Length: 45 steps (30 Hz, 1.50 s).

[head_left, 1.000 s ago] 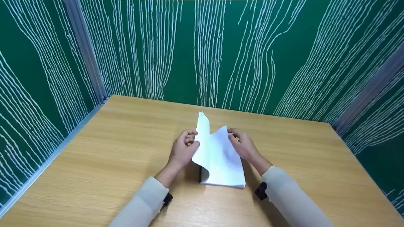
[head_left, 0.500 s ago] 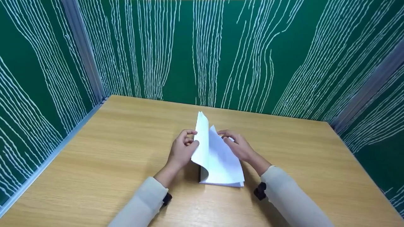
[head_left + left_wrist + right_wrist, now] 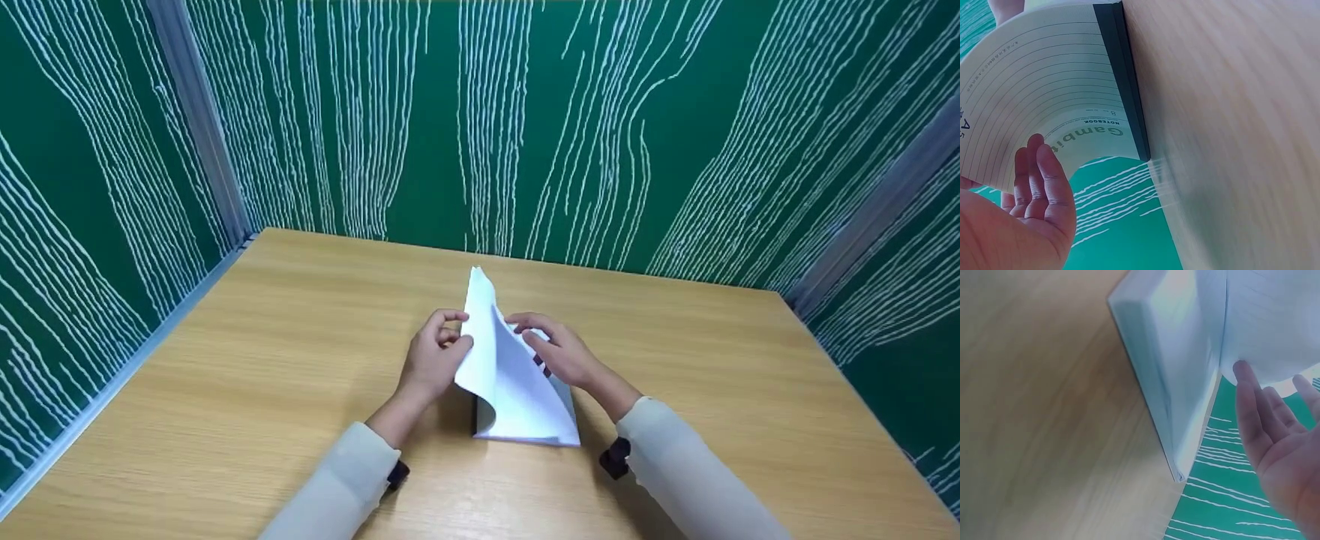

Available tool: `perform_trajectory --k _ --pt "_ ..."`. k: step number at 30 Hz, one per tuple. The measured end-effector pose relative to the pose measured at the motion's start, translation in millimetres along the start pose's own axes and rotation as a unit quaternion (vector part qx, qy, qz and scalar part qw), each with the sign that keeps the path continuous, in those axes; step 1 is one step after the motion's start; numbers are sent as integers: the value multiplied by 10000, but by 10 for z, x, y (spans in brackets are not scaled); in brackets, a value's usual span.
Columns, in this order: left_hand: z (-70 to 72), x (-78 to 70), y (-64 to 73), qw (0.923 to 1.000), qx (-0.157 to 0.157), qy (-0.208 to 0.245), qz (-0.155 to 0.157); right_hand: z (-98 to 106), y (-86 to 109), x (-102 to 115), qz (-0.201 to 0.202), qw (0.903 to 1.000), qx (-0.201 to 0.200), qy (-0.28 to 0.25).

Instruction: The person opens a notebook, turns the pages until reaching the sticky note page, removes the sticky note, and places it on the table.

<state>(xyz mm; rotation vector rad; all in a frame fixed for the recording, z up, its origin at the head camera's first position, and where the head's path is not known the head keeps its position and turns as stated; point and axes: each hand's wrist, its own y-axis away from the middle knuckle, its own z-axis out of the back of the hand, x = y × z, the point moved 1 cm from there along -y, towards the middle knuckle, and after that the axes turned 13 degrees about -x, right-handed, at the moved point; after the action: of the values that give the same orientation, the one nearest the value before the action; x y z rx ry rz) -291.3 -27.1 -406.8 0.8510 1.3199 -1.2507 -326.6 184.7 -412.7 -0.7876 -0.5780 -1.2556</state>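
A notebook [image 3: 565,396] lies on the table, its pages standing partly turned. In the left wrist view the lined cover [image 3: 1067,73], printed "Gambit" and "NOTEBOOK", curves away from a black spine [image 3: 1123,84]. My left hand [image 3: 435,358] holds the turned cover and pages upright by their outer edge, thumb on the near side. A white page [image 3: 525,397] rises slantwise from the block toward that bundle. Fingers of my right hand [image 3: 564,354] touch the raised page near its upper edge; the right wrist view shows them extended against the sheet [image 3: 1269,320].
The wooden table [image 3: 262,390] spreads around the notebook on all sides. Green panels [image 3: 435,150] with wavy white lines stand behind it and at both sides, with grey posts [image 3: 199,112] at the corners. Dark wrist devices [image 3: 615,459] sit under the sleeves.
My right hand has moved left, carrying the page's upper corner over toward the upright bundle and uncovering the block beneath. My left hand has stayed in place.
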Motion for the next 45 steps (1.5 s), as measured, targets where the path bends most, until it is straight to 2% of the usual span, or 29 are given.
perform_trajectory --k 6,12,19,23,29,38,40,45 --pt "-3 2 -1 10000 -7 -49 38 -16 -4 21 10 9997 -107 230" --pt "-4 8 -4 10000 -52 14 16 -41 28 61 -97 9998 -3 162" --pt "-1 -2 2 10000 17 -27 81 -70 49 109 315 9994 21 161" --pt "9 -8 0 10000 0 -30 -6 -82 54 142 606 9980 70 136" --pt "24 -22 -3 10000 62 -24 -63 -90 62 186 760 9971 69 76" --pt "109 -279 103 9994 324 -33 154 -127 69 230 1158 9931 127 154" --pt "103 -242 89 9994 313 -67 140 -145 69 238 1222 9922 154 218" --pt "42 -35 9 9997 204 -94 81 -170 71 252 1301 9911 140 256"
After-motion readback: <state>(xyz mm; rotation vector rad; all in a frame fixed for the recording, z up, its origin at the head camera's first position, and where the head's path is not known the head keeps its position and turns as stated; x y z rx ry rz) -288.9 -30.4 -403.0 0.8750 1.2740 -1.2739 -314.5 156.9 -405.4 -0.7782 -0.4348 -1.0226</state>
